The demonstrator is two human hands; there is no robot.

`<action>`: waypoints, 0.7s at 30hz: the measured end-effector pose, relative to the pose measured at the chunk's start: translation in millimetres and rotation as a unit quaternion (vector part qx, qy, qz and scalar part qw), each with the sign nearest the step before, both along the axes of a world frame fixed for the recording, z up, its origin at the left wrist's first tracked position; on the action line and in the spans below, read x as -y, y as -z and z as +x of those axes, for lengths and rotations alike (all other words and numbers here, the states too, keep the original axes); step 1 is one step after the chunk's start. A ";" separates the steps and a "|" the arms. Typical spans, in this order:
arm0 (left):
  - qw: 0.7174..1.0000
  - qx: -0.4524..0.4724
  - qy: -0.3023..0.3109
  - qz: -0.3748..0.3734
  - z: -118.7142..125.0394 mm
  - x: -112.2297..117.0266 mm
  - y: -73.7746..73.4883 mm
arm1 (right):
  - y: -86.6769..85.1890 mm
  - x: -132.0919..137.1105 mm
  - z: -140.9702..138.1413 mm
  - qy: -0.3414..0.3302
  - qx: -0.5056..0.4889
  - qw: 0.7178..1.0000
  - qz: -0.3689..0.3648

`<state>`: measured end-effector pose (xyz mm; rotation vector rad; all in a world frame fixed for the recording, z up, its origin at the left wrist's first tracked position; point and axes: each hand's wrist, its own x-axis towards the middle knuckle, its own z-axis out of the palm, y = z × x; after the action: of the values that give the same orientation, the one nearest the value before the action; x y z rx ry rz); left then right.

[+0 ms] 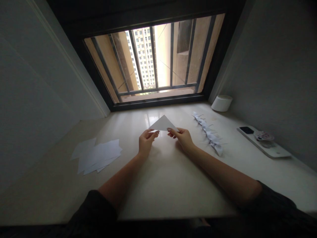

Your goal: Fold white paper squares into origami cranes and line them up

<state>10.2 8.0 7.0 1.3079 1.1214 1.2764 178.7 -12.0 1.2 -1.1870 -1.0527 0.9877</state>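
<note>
A sheet of white paper (163, 123), folded into a triangle with its point away from me, is held up between my two hands above the pale sill. My left hand (146, 140) pinches its left corner between thumb and fingers. On the other side, my right hand (182, 137) grips the right corner, the thumb lying on the paper's near edge. To the right of that hand runs a row of small folded paper figures (207, 134). Loose white paper sheets (99, 155) lie overlapping to the left of my left hand.
A white phone (274, 150) with a round grip on its back lies at the right, by the wall. Behind it stands a white cylindrical object (222, 103) in the corner. A dark-framed barred window (158, 106) closes off the far side of the sill.
</note>
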 end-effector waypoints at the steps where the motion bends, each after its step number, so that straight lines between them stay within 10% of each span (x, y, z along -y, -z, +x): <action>1: 1.000 -0.013 0.018 0.002 0.8 0.8 0.8 | -0.3 1.3 -2.2 -0.001 -0.003 1.000 0.003; 21: 0.999 -0.023 0.019 -0.031 -0.2 0.6 1.6 | 3.7 2.4 -10.6 -0.047 0.037 0.998 0.026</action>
<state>9.9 7.4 5.4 1.3113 1.1550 1.1801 168.1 -14.4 -2.5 -1.1474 -1.1957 0.9903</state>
